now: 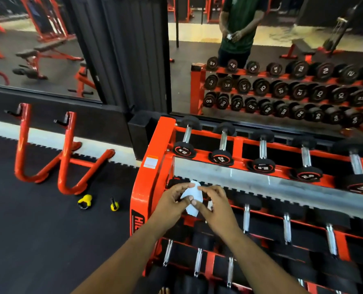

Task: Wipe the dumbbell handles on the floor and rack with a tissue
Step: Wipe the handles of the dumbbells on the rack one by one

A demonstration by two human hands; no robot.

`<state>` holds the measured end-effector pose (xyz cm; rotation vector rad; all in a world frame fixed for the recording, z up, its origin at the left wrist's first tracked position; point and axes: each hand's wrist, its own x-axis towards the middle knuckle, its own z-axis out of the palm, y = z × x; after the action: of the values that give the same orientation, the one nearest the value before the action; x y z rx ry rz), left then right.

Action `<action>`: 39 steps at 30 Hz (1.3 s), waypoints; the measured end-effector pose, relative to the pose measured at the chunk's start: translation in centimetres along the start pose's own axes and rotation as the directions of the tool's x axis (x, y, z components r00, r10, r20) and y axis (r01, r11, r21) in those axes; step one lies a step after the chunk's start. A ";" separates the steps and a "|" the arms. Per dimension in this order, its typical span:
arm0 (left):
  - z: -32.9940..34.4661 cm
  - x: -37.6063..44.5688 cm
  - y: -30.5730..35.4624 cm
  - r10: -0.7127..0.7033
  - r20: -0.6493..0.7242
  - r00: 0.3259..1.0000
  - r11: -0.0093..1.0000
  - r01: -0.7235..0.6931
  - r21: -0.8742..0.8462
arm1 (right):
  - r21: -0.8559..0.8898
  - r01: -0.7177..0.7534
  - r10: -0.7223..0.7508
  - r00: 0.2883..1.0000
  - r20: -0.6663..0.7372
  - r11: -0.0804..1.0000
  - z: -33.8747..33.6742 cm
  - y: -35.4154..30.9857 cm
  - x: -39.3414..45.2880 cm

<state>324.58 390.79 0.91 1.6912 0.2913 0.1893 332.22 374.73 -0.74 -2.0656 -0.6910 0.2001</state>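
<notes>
A white tissue (192, 193) is held between both hands above the left end of the orange dumbbell rack (153, 145). My left hand (173, 200) pinches its left side and my right hand (213, 201) pinches its right side. Black dumbbells with chrome handles (223, 140) lie in rows on the rack's three tiers; the top row carries 2.5 labels. Lower-tier handles (246, 218) show below and to the right of my hands. Neither hand touches a dumbbell.
A mirror (282, 49) behind the rack reflects a person and the dumbbells. On the black floor mat to the left stand an orange tube frame (65, 153), a small yellow kettlebell (84, 201) and a small yellow dumbbell (114, 205). Benches appear in the left mirror.
</notes>
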 end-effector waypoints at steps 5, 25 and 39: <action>-4.0 6.3 -2.2 0.044 0.066 0.997 0.999 -0.046 0.023 | -0.106 0.035 -0.033 0.999 0.025 0.994 1.5 0.3 6.4; 2.7 23.3 -3.6 -0.111 -0.203 0.973 0.993 0.117 0.019 | 0.621 -0.265 0.259 0.961 0.102 0.738 -2.2 7.5 21.0; -0.3 31.1 -7.3 -0.165 -0.323 0.932 0.595 0.355 0.721 | -0.069 0.052 -0.045 0.995 0.091 0.996 -0.1 12.3 33.0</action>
<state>353.60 401.24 -7.59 2.4625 0.8977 0.0199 364.52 387.45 -6.71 -2.1156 -0.8127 0.2444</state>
